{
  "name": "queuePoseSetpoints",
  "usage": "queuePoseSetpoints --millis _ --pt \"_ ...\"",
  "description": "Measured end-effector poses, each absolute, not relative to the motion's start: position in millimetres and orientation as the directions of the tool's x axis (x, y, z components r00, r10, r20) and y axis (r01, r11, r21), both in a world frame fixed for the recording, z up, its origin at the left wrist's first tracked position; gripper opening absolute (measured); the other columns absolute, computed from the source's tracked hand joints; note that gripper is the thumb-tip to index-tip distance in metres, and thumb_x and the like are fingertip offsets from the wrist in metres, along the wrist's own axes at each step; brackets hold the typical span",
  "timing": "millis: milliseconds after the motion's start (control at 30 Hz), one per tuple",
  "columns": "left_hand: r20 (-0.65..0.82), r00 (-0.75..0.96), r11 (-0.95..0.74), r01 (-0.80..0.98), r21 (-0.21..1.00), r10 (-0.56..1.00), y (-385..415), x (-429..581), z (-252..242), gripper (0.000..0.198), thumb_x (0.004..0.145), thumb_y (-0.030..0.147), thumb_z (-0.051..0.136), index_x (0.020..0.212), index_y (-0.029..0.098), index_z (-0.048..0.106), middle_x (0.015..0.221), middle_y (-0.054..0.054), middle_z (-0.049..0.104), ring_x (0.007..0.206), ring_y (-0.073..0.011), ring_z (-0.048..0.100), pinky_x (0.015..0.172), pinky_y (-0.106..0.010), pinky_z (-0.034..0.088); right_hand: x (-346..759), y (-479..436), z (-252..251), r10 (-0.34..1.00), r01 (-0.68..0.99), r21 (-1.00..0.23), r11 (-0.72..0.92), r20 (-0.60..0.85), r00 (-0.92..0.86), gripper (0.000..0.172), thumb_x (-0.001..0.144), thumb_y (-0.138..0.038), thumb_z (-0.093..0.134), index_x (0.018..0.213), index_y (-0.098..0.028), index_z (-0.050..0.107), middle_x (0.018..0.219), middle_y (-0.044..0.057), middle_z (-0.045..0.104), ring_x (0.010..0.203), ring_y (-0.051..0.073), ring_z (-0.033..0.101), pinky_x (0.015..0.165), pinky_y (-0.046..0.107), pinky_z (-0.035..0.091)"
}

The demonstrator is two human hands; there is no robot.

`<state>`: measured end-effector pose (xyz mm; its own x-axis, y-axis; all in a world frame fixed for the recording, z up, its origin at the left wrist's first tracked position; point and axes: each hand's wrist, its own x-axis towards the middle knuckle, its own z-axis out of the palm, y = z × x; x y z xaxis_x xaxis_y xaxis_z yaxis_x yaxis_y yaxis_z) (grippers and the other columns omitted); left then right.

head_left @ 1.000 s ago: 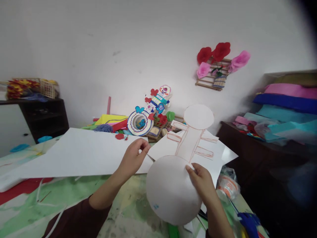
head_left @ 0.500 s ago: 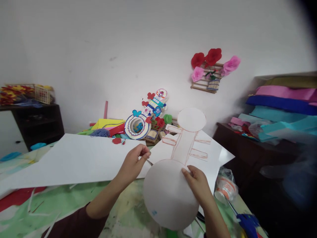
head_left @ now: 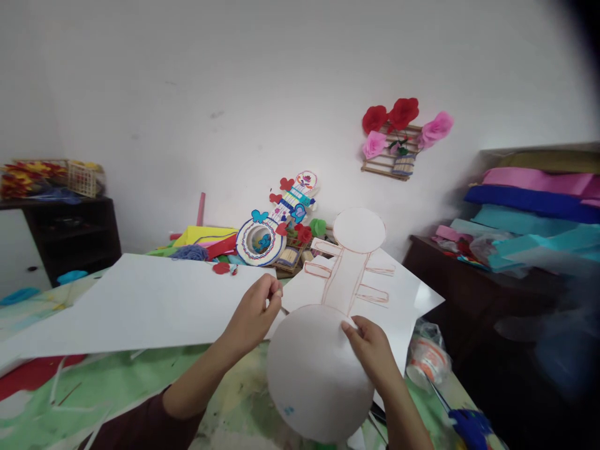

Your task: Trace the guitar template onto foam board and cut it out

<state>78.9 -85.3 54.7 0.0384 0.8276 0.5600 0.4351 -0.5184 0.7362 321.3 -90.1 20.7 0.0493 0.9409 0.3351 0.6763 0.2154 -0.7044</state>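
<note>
My right hand [head_left: 368,347] grips a white guitar-shaped paper cutout [head_left: 323,375] near the top of its large round part, thumb on the front face. The cutout stands tilted up; a neck with side pegs outlined in reddish brown leads to a smaller round top. A small blue mark shows low on the large circle. To the left of the neck, my left hand [head_left: 257,306] is raised with curled fingers and the thumb pressed to them, apart from the cutout. Whatever lies between those fingers, if anything, is hidden. Behind the cutout lies white sheet material [head_left: 403,284].
A large white sheet [head_left: 159,306] covers the left of the table. Against the wall leans a decorated paper guitar [head_left: 262,240]. At the right are a plastic-wrapped cup [head_left: 427,361], blue-handled scissors [head_left: 471,428] and a dark cabinet [head_left: 450,269] with folded coloured material.
The cutout and my right hand have shifted slightly left and down in view. My left hand has turned slightly, its fingers still curled.
</note>
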Motion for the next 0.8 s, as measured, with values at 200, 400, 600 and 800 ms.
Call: queuePoseSetpoints --millis 200,400,600,800 --pt "0.550 0.034 -0.492 0.496 0.716 0.835 -85.5 77.1 54.7 0.023 0.085 0.024 0.043 0.065 0.022 0.031 0.064 0.004 0.043 0.060 -0.0128 0.037 0.054 -0.025 0.030 318.0 -90.4 21.1 0.945 0.646 -0.726 0.238 0.327 0.020 0.029 0.081 -0.042 0.046 0.064 -0.019 0.050 0.059 -0.002 0.047 0.058 0.015 0.044 0.055 0.025 0.030" --pt "0.535 0.068 -0.507 0.438 0.742 0.842 -84.9 78.5 52.5 0.024 0.087 0.033 0.045 0.067 0.021 0.036 0.069 0.003 0.049 0.065 -0.0133 0.043 0.059 -0.026 0.034 306.5 -81.5 4.9 0.962 0.590 -0.773 0.234 0.271 -0.027 0.021 0.078 -0.035 0.049 0.068 -0.017 0.057 0.065 0.001 0.057 0.063 0.016 0.050 0.058 0.025 0.035" --pt "0.461 0.147 -0.478 0.415 0.774 0.875 -83.0 81.5 51.3 0.021 0.087 0.036 0.045 0.072 0.021 0.043 0.072 0.002 0.051 0.067 -0.0137 0.045 0.060 -0.025 0.036 289.1 -63.9 -29.1 0.989 0.612 -0.778 0.140 0.145 -0.042 0.016 0.075 -0.028 0.050 0.072 -0.015 0.061 0.076 0.005 0.065 0.072 0.019 0.057 0.065 0.027 0.038" --pt "0.326 0.346 -0.450 0.387 0.805 0.880 -83.9 97.9 42.2 0.015 0.083 0.032 0.049 0.074 0.019 0.050 0.073 0.001 0.055 0.069 -0.0146 0.049 0.061 -0.025 0.037 285.2 -54.8 -49.6 0.996 0.659 -0.747 0.087 0.052 -0.072 0.013 0.074 -0.024 0.051 0.074 -0.015 0.061 0.080 0.006 0.067 0.077 0.020 0.059 0.069 0.028 0.040"
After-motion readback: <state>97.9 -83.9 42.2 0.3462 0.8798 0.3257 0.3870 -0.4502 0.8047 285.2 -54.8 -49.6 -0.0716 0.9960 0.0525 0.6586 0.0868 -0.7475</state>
